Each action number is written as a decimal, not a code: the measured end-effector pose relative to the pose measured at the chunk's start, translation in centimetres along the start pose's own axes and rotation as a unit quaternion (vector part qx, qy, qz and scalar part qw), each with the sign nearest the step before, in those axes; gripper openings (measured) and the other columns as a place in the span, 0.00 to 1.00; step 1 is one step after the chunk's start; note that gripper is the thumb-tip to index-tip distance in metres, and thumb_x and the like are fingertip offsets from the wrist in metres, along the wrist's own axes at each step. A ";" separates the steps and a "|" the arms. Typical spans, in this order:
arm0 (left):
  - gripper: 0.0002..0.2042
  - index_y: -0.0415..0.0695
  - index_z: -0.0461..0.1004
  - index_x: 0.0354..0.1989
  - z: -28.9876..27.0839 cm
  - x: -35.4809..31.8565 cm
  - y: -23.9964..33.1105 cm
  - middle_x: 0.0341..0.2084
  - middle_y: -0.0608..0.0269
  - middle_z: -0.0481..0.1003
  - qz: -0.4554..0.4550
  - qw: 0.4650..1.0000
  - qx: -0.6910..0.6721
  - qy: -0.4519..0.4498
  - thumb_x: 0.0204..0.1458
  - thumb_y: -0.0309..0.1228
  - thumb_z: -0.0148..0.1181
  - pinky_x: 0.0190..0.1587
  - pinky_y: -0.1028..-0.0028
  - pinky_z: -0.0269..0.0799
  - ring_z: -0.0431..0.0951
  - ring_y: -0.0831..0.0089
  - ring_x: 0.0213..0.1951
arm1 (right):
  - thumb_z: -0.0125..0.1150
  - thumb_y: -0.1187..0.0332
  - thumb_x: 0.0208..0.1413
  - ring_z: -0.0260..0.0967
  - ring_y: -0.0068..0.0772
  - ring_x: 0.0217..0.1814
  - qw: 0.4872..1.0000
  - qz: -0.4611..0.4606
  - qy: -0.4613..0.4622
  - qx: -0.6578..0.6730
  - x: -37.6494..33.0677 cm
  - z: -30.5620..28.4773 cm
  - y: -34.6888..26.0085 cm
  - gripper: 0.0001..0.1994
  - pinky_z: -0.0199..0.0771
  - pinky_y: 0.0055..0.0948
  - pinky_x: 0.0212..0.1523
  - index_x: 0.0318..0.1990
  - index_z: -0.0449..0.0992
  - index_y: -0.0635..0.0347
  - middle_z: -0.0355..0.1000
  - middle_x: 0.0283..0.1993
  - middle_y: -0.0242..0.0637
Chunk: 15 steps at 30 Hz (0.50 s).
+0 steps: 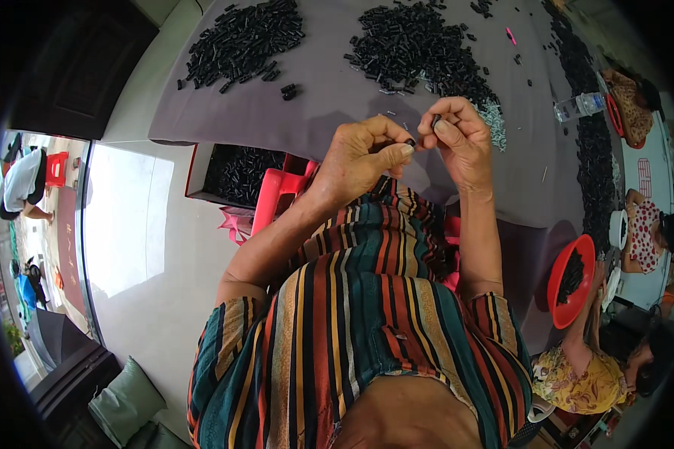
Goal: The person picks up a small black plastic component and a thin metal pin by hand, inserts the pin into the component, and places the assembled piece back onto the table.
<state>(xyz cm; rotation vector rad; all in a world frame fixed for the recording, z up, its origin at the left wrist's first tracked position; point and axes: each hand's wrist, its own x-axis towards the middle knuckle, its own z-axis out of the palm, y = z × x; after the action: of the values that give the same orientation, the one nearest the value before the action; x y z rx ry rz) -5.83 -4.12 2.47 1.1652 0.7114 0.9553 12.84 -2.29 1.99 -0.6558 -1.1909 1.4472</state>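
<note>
My left hand [363,157] is closed in a pinch, with a small black cylindrical piece [410,142] between thumb and forefinger. Close beside it, my right hand [463,142] pinches another small black piece [436,120] in the same way. Both hands are raised over the near edge of the grey-covered table [318,97], almost touching at the fingertips. Beyond them lies a heap of short black tubes [419,45], with a pile of small silvery screw-like parts [491,123] at its right. A second black heap [243,41] lies farther left.
A box [196,173] of black pieces and a pink-red plastic stool [277,191] are at my left. Rightward are a clear bottle [580,107], a long dark heap [595,165] and a red basin [588,258]. Several people sit along the right, one in yellow floral clothing [584,378].
</note>
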 end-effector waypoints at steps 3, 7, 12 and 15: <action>0.06 0.36 0.71 0.34 0.3 -0.4 0.2 0.25 0.64 0.72 -0.008 1.000 0.011 0.001 0.51 0.26 0.56 0.29 0.83 0.68 0.71 0.82 0.24 | 0.57 0.73 0.52 0.67 0.21 0.31 0.999 -0.022 -0.002 0.030 -0.1 0.5 0.4 0.06 0.72 0.23 0.34 0.37 0.70 0.64 0.70 0.34 0.37; 0.04 0.36 0.71 0.32 1.0 -0.3 0.0 0.21 0.65 0.72 0.000 0.999 -0.034 0.013 0.50 0.24 0.57 0.24 0.81 0.69 0.70 0.82 0.22 | 0.58 0.73 0.51 0.66 0.21 0.31 0.995 -0.067 -0.011 0.067 -0.4 0.1 1.2 0.07 0.70 0.23 0.33 0.36 0.71 0.63 0.70 0.34 0.36; 0.07 0.35 0.71 0.35 0.6 -0.4 -0.3 0.25 0.63 0.73 -0.006 0.999 -0.050 -0.008 0.51 0.26 0.57 0.28 0.83 0.69 0.72 0.82 0.24 | 0.58 0.75 0.50 0.65 0.20 0.30 0.998 -0.064 -0.009 0.017 -1.0 1.3 0.7 0.06 0.69 0.20 0.32 0.36 0.71 0.63 0.69 0.34 0.35; 0.08 0.35 0.71 0.36 0.6 -0.5 -0.1 0.25 0.63 0.73 0.000 0.998 -0.060 -0.008 0.50 0.26 0.57 0.28 0.83 0.69 0.72 0.82 0.24 | 0.57 0.77 0.50 0.65 0.19 0.30 0.994 -0.097 -0.021 -0.036 -1.0 1.6 0.6 0.05 0.68 0.18 0.32 0.36 0.71 0.64 0.69 0.34 0.35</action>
<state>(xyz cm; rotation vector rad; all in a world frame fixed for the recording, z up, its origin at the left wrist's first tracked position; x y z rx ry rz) -5.53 -4.79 2.51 1.0671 0.6327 0.9741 11.47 -3.66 1.77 -0.5441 -1.3073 1.2670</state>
